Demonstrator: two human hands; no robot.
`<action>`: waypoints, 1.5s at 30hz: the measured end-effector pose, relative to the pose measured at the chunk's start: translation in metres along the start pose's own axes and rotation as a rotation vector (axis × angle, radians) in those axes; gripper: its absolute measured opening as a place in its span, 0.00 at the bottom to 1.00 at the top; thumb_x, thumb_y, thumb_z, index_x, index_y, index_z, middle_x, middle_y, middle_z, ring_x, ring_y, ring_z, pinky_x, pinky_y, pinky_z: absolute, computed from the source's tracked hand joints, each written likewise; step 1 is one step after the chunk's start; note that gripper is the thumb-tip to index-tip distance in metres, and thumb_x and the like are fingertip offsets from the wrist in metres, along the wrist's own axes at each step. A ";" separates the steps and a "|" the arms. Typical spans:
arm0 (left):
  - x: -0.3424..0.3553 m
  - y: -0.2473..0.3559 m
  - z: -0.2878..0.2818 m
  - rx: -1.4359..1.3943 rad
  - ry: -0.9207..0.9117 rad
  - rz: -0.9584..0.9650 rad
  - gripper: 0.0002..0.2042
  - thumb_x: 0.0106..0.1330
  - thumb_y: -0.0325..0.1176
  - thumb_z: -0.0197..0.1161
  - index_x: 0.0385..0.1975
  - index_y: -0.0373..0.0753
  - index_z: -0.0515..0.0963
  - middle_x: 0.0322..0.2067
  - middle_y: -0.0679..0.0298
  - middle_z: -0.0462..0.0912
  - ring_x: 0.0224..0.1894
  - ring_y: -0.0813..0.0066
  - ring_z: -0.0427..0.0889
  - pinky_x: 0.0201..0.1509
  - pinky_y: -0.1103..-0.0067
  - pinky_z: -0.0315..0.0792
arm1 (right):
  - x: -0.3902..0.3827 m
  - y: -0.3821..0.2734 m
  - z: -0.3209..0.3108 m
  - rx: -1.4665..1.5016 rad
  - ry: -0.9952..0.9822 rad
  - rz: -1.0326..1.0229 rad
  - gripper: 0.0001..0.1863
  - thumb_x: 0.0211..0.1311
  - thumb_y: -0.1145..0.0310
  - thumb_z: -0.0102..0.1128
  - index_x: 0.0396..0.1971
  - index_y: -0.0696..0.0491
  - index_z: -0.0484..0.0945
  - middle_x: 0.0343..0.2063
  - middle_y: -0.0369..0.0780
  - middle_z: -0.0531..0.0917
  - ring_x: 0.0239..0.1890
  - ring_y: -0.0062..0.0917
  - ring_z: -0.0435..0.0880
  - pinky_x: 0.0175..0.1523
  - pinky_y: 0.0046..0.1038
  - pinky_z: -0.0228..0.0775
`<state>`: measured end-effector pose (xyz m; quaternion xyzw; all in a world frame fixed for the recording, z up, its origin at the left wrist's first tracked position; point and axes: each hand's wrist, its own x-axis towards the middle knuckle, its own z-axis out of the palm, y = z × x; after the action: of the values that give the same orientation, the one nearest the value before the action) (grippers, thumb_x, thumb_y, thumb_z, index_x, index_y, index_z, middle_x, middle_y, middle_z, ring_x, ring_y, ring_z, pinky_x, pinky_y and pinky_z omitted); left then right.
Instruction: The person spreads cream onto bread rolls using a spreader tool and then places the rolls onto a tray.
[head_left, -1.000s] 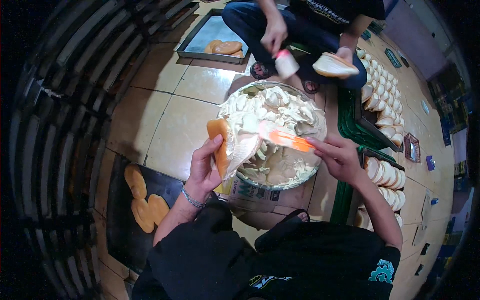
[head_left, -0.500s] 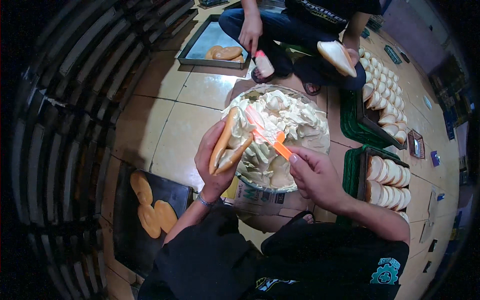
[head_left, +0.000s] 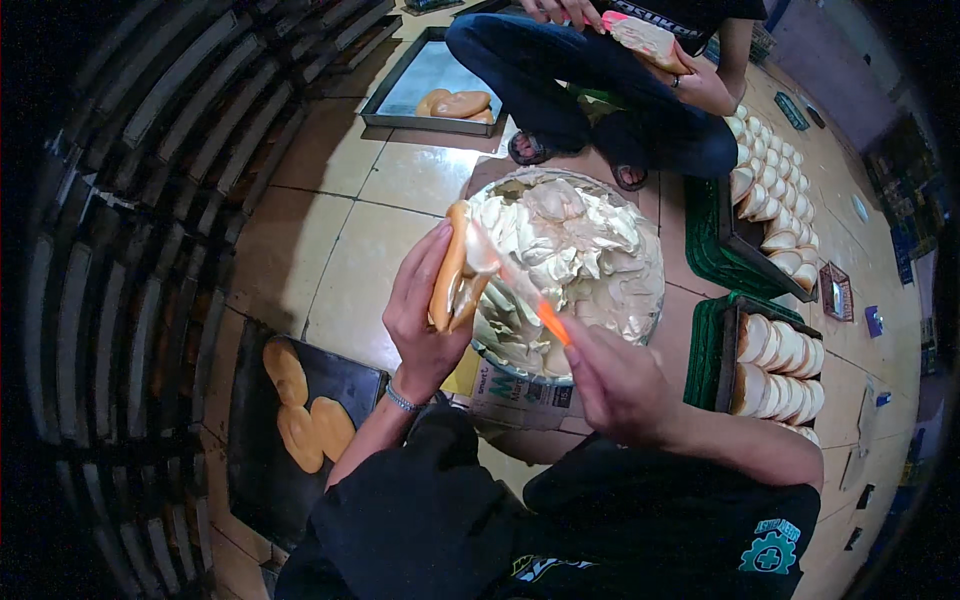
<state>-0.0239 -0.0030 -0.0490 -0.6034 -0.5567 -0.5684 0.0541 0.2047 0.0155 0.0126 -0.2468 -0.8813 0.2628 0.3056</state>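
Note:
My left hand (head_left: 418,310) is closed round a split bread roll (head_left: 452,270), its cut side turned right and cream showing inside. In my right hand (head_left: 620,385) is the orange handle of a spatula (head_left: 553,322). The cream-coated blade reaches up and left to the roll's opening and touches the cream there. Just beyond both hands stands a wide round tub (head_left: 655,300) heaped with pale whipped cream (head_left: 590,235). Part of the blade is blurred and covered in cream.
On the left, a dark tray (head_left: 345,375) holds 3 rolls (head_left: 300,440). Another tray (head_left: 380,120) with rolls lies at the back. Green crates (head_left: 705,350) of cream-filled rolls stand to the right. Across the tub, a co-worker's hands (head_left: 705,88) hold a roll and a pink spatula. Dark racks (head_left: 130,300) line the left.
My spatula blade has moved left from over the tub to the roll's opening, and my right hand has dropped slightly. The co-worker has brought the pink spatula up to their roll.

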 end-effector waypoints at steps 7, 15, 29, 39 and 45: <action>0.010 0.002 -0.012 0.114 0.008 -0.044 0.28 0.53 0.21 0.66 0.58 0.31 0.73 0.55 0.49 0.77 0.57 0.52 0.78 0.60 0.69 0.72 | -0.015 -0.006 -0.008 -0.076 -0.328 -0.151 0.23 0.61 0.79 0.56 0.57 0.60 0.72 0.30 0.44 0.77 0.23 0.35 0.79 0.30 0.32 0.77; -0.002 -0.001 -0.010 -0.237 -0.028 -0.347 0.29 0.53 0.26 0.75 0.57 0.29 0.73 0.52 0.53 0.80 0.53 0.67 0.81 0.57 0.74 0.74 | 0.002 0.025 -0.021 0.082 0.124 0.174 0.14 0.69 0.74 0.53 0.50 0.63 0.76 0.27 0.46 0.82 0.26 0.27 0.82 0.33 0.26 0.71; -0.007 0.002 -0.002 -0.105 -0.221 -0.146 0.27 0.52 0.27 0.73 0.54 0.29 0.75 0.51 0.50 0.80 0.52 0.62 0.82 0.57 0.71 0.74 | 0.009 0.010 -0.011 0.089 -0.051 0.087 0.13 0.69 0.74 0.53 0.50 0.60 0.77 0.28 0.46 0.82 0.27 0.32 0.82 0.32 0.30 0.72; -0.010 -0.002 -0.018 -0.879 -0.198 -0.770 0.24 0.58 0.21 0.70 0.55 0.30 0.73 0.47 0.58 0.82 0.45 0.75 0.83 0.52 0.76 0.77 | -0.038 0.056 -0.061 -0.062 0.058 0.214 0.17 0.66 0.76 0.56 0.54 0.56 0.78 0.26 0.43 0.79 0.26 0.31 0.77 0.32 0.27 0.69; -0.020 0.002 -0.005 -1.349 -0.198 -1.103 0.22 0.62 0.24 0.66 0.56 0.33 0.70 0.48 0.62 0.81 0.51 0.74 0.81 0.58 0.76 0.75 | -0.159 0.097 0.003 -0.466 0.007 0.363 0.27 0.61 0.77 0.57 0.62 0.48 0.74 0.26 0.41 0.72 0.25 0.33 0.76 0.29 0.33 0.69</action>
<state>-0.0197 -0.0194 -0.0611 -0.1982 -0.3164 -0.6667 -0.6451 0.3393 -0.0078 -0.1140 -0.4649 -0.8583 0.1027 0.1916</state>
